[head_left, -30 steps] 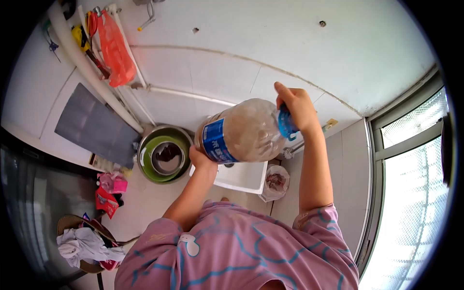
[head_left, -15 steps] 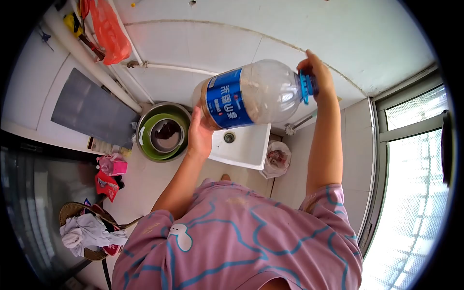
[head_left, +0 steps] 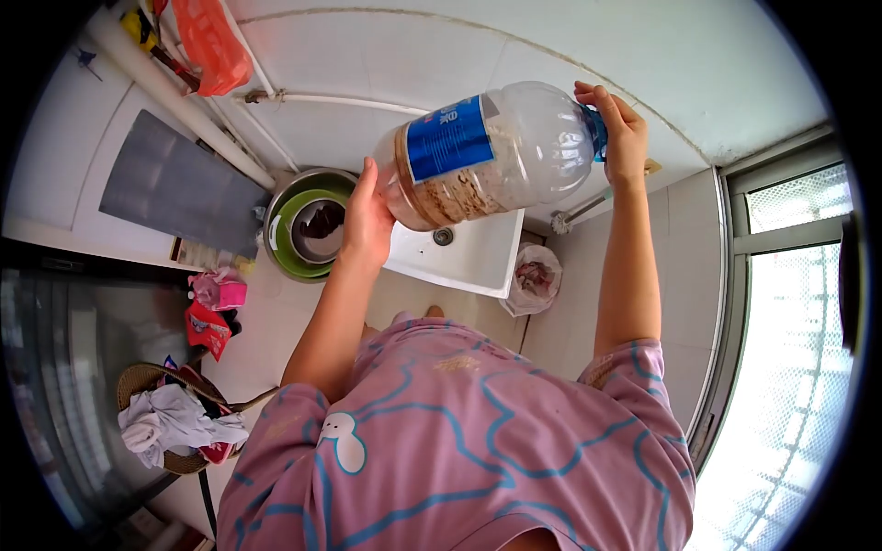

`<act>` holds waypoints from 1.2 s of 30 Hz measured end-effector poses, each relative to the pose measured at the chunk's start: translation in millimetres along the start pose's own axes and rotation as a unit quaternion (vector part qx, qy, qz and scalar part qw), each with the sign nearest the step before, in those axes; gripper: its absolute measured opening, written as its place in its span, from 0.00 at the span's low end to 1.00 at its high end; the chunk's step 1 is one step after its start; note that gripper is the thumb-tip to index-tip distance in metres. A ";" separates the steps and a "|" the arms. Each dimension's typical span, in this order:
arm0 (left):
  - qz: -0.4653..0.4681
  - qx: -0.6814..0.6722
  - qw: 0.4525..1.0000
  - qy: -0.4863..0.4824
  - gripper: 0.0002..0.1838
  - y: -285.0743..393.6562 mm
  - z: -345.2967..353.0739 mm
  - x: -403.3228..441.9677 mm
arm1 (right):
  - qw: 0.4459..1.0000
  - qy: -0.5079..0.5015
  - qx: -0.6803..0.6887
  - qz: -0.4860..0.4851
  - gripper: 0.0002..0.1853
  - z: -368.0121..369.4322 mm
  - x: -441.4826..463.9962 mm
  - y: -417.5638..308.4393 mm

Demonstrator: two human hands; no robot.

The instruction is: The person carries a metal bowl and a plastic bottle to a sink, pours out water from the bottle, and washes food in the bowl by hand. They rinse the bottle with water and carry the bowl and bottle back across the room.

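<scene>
Pale walls [head_left: 661, 69] are enclosing a large plastic bottle [head_left: 542, 138] being held sideways above a white sink [head_left: 478, 266]. The right hand [head_left: 623, 140] is curling round its blue cap [head_left: 597, 131]; the left hand [head_left: 367, 220] is supporting its base, fingers hidden, grip impossible to tell. Nested bowls [head_left: 285, 234] are sitting left, a bag-lined bin [head_left: 533, 292] right.

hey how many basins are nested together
3: an outer metal basin, a green basin inside it, and a smaller metal basin inside that, all left of the left hand in view. Others may be hidden underneath.
</scene>
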State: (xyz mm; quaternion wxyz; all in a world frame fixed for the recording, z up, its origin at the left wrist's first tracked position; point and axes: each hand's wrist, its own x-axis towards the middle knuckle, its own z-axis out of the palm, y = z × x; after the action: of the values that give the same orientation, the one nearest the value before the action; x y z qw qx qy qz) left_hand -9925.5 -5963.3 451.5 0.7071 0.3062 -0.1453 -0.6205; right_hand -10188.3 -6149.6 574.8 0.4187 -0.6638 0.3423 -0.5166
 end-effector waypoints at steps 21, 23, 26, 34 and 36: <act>0.023 0.008 0.973 0.229 0.34 -30.3 -23.2 -20.8 | 0.950 0.017 -0.303 0.071 0.22 78.3 -18.0 -29.7; 0.082 0.070 0.971 0.214 0.37 -3.7 -9.8 -23.4 | 0.976 0.052 -0.199 0.068 0.23 74.9 -27.1 -52.0; 0.130 0.112 0.963 0.206 0.35 25.6 -8.2 -17.1 | 0.988 0.083 -0.113 0.070 0.23 76.9 -21.9 -11.4; 0.026 0.287 0.956 0.061 0.35 42.6 -55.4 -5.7 | 0.935 0.158 0.111 0.297 0.20 85.8 -58.3 157.3; 0.052 0.360 0.928 0.086 0.39 30.8 -59.3 -5.9 | 0.906 0.204 0.148 0.339 0.20 87.7 -72.8 193.4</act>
State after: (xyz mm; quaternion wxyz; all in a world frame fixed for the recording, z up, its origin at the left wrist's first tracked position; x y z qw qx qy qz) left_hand -9867.6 -5941.3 425.7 0.5906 0.5842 -0.3135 -0.4601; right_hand -10124.1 -6147.5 359.6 0.5828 -0.3183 0.5443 -0.5126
